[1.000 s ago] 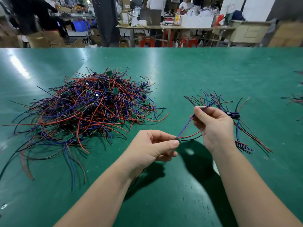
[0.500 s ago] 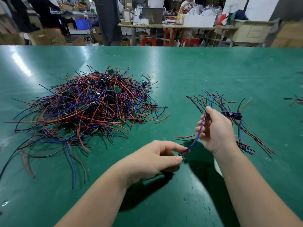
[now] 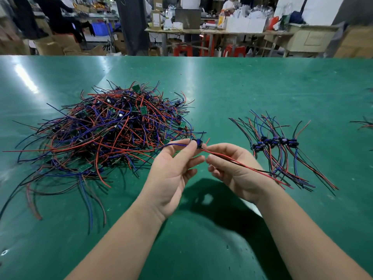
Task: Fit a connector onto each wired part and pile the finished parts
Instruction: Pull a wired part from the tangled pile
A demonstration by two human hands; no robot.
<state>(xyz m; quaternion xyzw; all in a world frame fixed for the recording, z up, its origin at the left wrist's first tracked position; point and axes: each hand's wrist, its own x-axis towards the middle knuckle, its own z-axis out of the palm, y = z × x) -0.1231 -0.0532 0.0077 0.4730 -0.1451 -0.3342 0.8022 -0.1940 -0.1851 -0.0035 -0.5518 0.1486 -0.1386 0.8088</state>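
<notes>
Wired-part job, barely started: left hand pinching connector, right hand curling round its wires; few finished parts lying at 3 o'clock, big heap waiting at 10 o'clock.

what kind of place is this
Probably an electronics assembly workshop: a wire pile on a green bench, finished parts laid beside it, cartons and cluttered tables behind.

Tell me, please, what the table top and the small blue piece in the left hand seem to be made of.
Table top: smooth green mat, probably rubber or vinyl; it shows soft glare. Blue piece on the wires, pinched by the left hand: likely moulded plastic, matte; too small to be sure.
</notes>
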